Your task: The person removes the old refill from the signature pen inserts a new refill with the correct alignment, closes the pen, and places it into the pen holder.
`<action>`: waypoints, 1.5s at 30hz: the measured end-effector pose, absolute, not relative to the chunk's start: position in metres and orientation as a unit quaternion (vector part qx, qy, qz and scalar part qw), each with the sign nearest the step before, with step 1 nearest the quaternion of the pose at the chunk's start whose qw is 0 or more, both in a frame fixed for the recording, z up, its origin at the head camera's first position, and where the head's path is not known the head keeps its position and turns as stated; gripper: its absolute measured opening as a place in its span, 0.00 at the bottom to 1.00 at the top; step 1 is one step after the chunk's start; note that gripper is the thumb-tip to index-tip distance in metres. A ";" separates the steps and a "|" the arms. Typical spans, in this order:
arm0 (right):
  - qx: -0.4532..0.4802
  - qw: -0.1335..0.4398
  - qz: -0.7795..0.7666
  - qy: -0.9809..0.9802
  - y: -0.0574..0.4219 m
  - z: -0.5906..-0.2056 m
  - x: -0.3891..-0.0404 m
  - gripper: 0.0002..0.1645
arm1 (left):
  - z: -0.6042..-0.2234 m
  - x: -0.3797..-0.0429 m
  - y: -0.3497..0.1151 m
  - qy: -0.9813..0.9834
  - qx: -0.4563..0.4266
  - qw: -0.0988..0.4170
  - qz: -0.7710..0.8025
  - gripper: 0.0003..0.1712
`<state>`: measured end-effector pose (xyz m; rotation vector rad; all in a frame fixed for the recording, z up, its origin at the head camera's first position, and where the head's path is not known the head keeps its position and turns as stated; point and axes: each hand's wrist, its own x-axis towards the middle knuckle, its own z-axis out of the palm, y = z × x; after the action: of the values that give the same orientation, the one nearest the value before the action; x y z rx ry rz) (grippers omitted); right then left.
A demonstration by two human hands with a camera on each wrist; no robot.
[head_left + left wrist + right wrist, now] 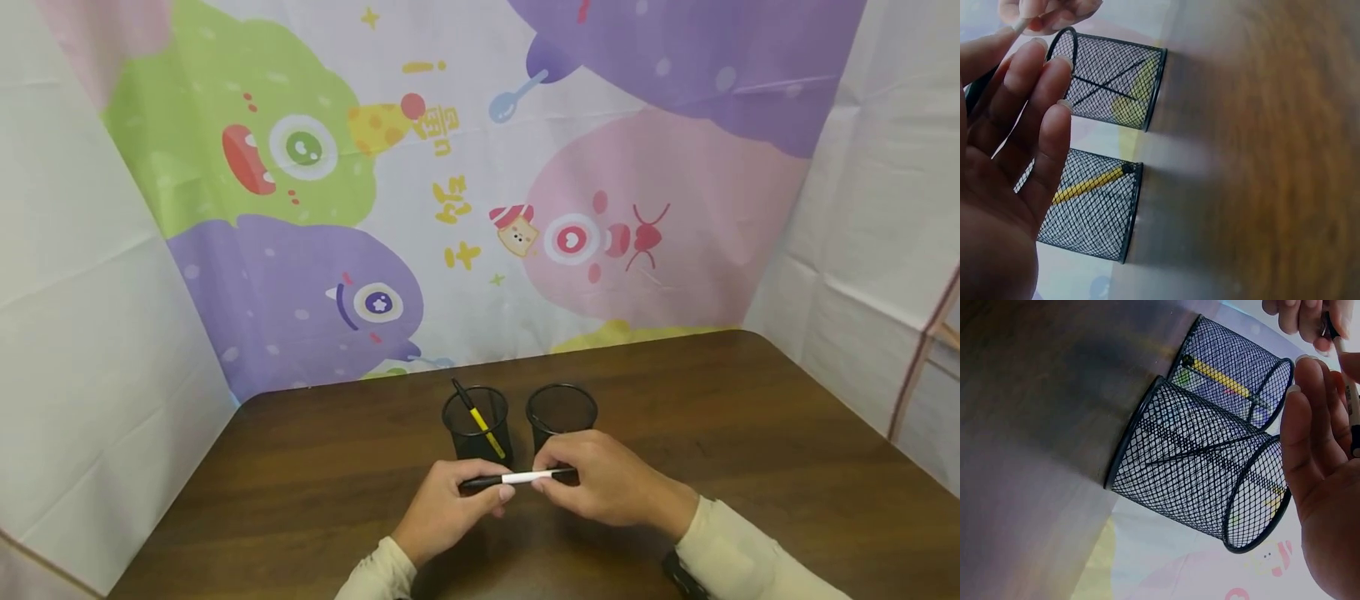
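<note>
A marker with a white middle (521, 477) and black ends lies level between both hands, in front of two black mesh pen cups. My left hand (442, 510) pinches its left black end between thumb and fingers. The right hand (609, 479) pinches it near the other end, partly covering that end. A yellow pen (487, 432) with black ends leans inside the left mesh cup (467, 447). Just behind the right hand stands the right mesh cup (1191, 469), its lower part hidden in the head view. Both cups are upright on the table.
The brown wooden table (315, 467) reaches back to a cloth backdrop (480, 167) printed with cartoon monsters. White cloth walls (82, 275) close in the left and right sides. A black strap (682, 575) shows at the right wrist.
</note>
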<state>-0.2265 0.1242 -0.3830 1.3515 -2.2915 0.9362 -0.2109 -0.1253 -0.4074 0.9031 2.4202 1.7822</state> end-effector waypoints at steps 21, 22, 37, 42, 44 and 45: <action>0.460 0.139 0.318 -0.817 0.125 -0.386 -0.223 0.06 | -0.410 -0.210 -0.125 0.777 0.272 0.018 0.567 0.12; 0.461 0.139 0.321 -0.816 0.124 -0.386 -0.223 0.06 | -0.410 -0.210 -0.125 0.778 0.271 0.017 0.567 0.12; 0.447 0.119 0.325 -0.825 0.124 -0.386 -0.225 0.11 | -0.412 -0.211 -0.127 0.787 0.257 0.021 0.561 0.12; 0.444 0.121 0.329 -0.825 0.124 -0.387 -0.226 0.12 | -0.411 -0.213 -0.126 0.782 0.261 0.019 0.566 0.12; 0.443 0.121 0.329 -0.825 0.124 -0.386 -0.226 0.11 | -0.411 -0.212 -0.127 0.780 0.262 0.019 0.568 0.11; 0.443 0.120 0.329 -0.826 0.124 -0.386 -0.225 0.11 | -0.411 -0.212 -0.127 0.780 0.262 0.019 0.568 0.11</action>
<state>-0.2254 0.1243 -0.3861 1.2930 -2.4124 0.9598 -0.2123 -0.1269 -0.4109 0.8146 2.4205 1.7643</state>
